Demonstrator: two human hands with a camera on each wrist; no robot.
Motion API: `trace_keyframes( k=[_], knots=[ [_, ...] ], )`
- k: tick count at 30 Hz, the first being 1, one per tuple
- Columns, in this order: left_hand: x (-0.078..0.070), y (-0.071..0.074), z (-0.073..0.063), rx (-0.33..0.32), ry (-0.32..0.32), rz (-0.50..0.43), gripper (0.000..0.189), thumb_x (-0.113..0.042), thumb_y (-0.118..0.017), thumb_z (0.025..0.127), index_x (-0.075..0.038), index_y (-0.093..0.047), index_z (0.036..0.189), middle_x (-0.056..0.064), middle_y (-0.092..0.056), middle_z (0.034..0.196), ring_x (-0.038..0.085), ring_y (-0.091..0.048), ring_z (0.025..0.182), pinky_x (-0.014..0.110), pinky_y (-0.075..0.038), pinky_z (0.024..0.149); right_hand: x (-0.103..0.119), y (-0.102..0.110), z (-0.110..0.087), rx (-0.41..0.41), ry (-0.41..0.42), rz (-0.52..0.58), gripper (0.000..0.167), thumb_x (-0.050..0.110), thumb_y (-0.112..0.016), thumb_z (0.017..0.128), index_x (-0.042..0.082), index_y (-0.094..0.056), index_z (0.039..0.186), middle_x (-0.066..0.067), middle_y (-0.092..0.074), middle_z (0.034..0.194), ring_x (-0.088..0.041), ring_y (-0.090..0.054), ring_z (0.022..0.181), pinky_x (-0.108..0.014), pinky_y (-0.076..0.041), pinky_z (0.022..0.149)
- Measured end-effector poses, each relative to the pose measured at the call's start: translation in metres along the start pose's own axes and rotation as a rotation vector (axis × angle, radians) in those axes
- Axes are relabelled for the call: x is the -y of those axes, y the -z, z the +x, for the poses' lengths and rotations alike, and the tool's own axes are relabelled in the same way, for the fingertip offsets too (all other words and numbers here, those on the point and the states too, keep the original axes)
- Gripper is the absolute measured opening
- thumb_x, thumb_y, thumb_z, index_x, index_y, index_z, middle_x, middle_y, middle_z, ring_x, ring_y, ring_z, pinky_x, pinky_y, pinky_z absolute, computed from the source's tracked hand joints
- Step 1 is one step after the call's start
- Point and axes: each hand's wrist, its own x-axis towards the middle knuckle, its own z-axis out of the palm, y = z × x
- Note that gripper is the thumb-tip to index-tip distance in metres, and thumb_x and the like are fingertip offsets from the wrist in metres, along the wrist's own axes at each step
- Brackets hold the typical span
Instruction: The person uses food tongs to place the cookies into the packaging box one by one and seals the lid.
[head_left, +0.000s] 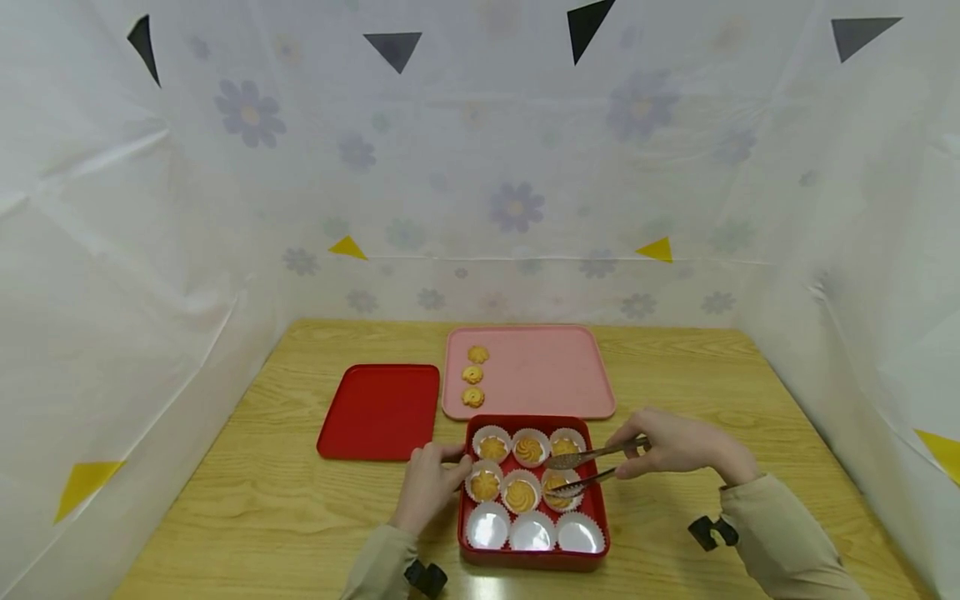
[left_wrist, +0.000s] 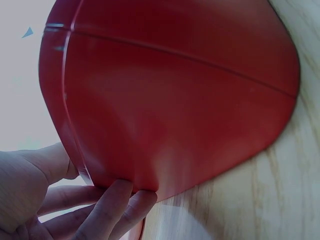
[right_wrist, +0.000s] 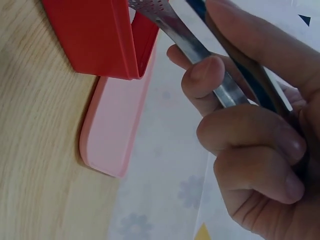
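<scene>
A red box (head_left: 534, 560) stands near the front of the table with paper baking cups in three rows. Swirled cookies (head_left: 521, 496) sit in the back and middle rows; the three front cups (head_left: 488, 527) hold none. My left hand (head_left: 429, 485) grips the box's left wall, thumb at the rim and fingers against the outside. From the right, my right hand (head_left: 675, 443) holds metal tongs (head_left: 596, 454), fingers curled round the handles. Their perforated tips are apart over the right-hand cup of the middle row, partly hiding the cookie (head_left: 556, 482) there.
Behind the box lies a pink tray (head_left: 547, 371) with three cookies (head_left: 472, 375) along its left side. A flat red lid (head_left: 381, 412) rests on the table to the left. White patterned sheeting (head_left: 517, 167) encloses the back and sides.
</scene>
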Motion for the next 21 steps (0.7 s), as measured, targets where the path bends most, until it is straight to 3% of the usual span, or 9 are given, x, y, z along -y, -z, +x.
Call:
trace_keyframes(
  k=[13, 21],
  knots=[
    [0.001, -0.001, 0.0, -0.014, -0.025, 0.016, 0.029, -0.015, -0.069, 0.09, 0.001, -0.075, 0.113, 0.017, -0.077, 0.108, 0.019, -0.07, 0.093, 0.032, -0.056, 0.076, -0.017, -0.009, 0.001, -0.072, 0.023, 0.11, 0.038, 0.029, -0.07, 0.094, 0.002, -0.072, 0.12, 0.005, -0.06, 0.071, 0.003, -0.04, 0.058, -0.019, -0.035, 0.052],
    [0.002, -0.001, 0.0, -0.019, -0.026, 0.018, 0.03, -0.015, -0.069, 0.09, 0.001, -0.075, 0.114, 0.017, -0.077, 0.108, 0.02, -0.07, 0.095, 0.033, -0.057, 0.077, -0.024, -0.021, 0.007, -0.163, 0.043, 0.132, 0.04, 0.026, -0.069, 0.095, 0.0, -0.068, 0.126, 0.004, -0.059, 0.075, 0.004, -0.038, 0.058, -0.019, -0.037, 0.053]
  ],
)
